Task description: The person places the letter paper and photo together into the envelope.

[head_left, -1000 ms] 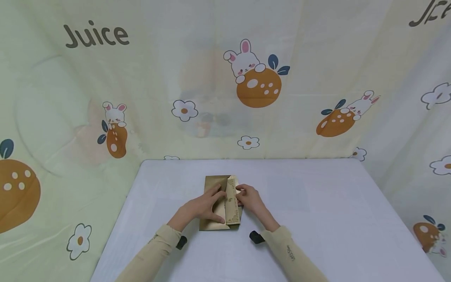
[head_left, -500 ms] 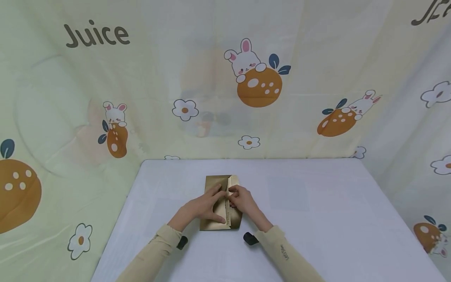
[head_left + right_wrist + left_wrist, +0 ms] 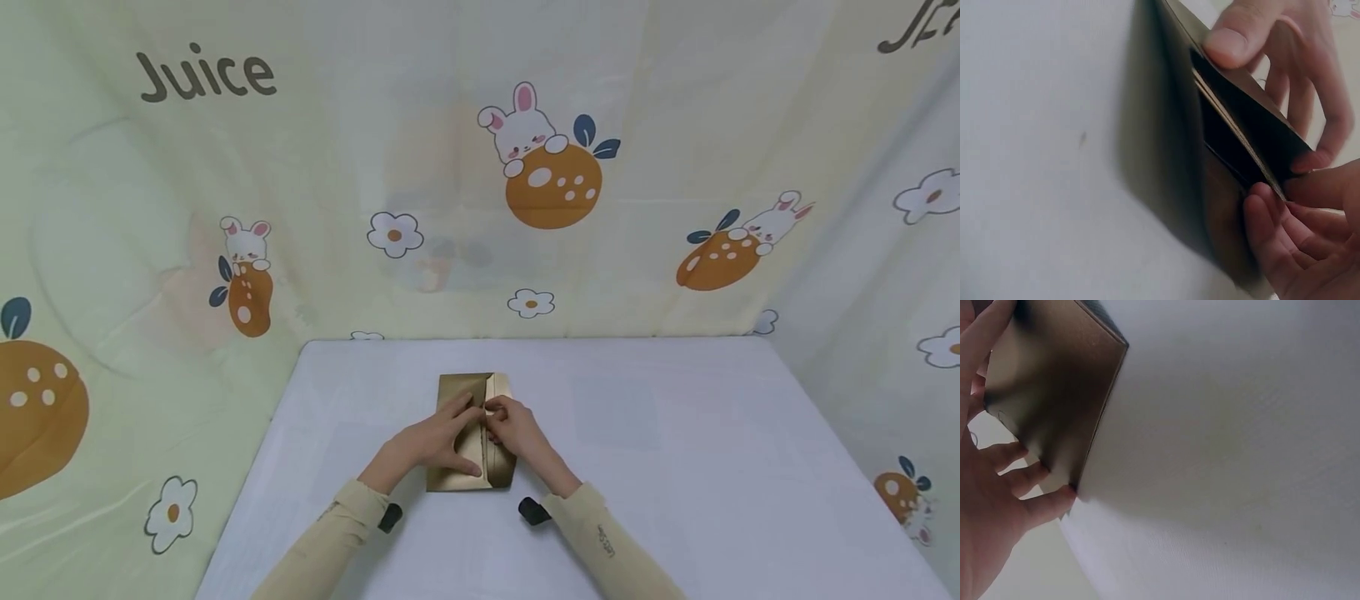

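Note:
A gold, wallet-like folder [image 3: 455, 388] lies on the table, its dark slot gaping in the right wrist view. My left hand [image 3: 431, 442] rests over its left half with fingers spread, thumb and index finger along the slot's upper edge. In the left wrist view, fingertips [image 3: 1067, 492] of that hand touch the folder's brownish gold panel. Between thumb and fingers, my right hand [image 3: 513, 425] pinches a thin gold sheet [image 3: 1244, 140], which stands edgewise in the slot. The sheet's lower part is hidden inside, and the right fingers sit close against the slot's edge.
White cloth covers the table [image 3: 675, 467]. Behind it hangs a pale curtain [image 3: 637, 275] printed with rabbits, oranges and flowers. Dark wrist-camera mounts [image 3: 534, 510] stick out beside the beige sleeves [image 3: 611, 542].
The right hand has moved left, carrying the patterned gold sheet from above the folder's right half into the slot; the sheet has tipped edgewise. The left hand stays in place.

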Available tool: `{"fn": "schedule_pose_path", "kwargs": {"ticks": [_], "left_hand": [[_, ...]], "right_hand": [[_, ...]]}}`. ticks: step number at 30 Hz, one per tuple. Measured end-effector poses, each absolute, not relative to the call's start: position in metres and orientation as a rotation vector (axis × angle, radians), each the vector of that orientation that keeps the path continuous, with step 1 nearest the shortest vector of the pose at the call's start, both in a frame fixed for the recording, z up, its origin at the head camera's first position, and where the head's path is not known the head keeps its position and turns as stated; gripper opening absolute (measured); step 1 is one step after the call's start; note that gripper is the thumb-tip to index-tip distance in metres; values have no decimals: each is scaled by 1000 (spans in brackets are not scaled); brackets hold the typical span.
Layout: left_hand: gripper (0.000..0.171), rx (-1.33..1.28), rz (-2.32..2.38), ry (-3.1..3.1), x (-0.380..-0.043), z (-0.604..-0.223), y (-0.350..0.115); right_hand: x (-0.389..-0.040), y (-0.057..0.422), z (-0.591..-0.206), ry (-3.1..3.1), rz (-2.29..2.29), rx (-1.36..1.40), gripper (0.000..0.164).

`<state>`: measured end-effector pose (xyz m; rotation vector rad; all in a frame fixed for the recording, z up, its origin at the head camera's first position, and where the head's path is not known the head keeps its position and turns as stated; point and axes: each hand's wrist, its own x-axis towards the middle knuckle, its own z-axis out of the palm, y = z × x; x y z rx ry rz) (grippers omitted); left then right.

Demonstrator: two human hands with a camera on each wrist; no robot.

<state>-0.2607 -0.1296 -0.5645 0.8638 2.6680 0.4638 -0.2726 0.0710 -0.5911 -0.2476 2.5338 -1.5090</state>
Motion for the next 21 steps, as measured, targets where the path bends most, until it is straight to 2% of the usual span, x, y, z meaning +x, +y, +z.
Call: {"fn": "schedule_pose_path", "kwargs": {"ticks": [7, 15, 21], "left_hand": [[91, 868, 377, 2702, -257, -560, -122], [79, 851, 168, 2747, -257, -564, -120], [92, 881, 183, 2799, -261, -566, -125]], "right_hand": [[-263, 100, -592, 2510, -1599, -160, 26], [-260, 141, -591, 2644, -1489, -148, 27], [-257, 165, -587, 2762, -1393, -158, 29]]}}
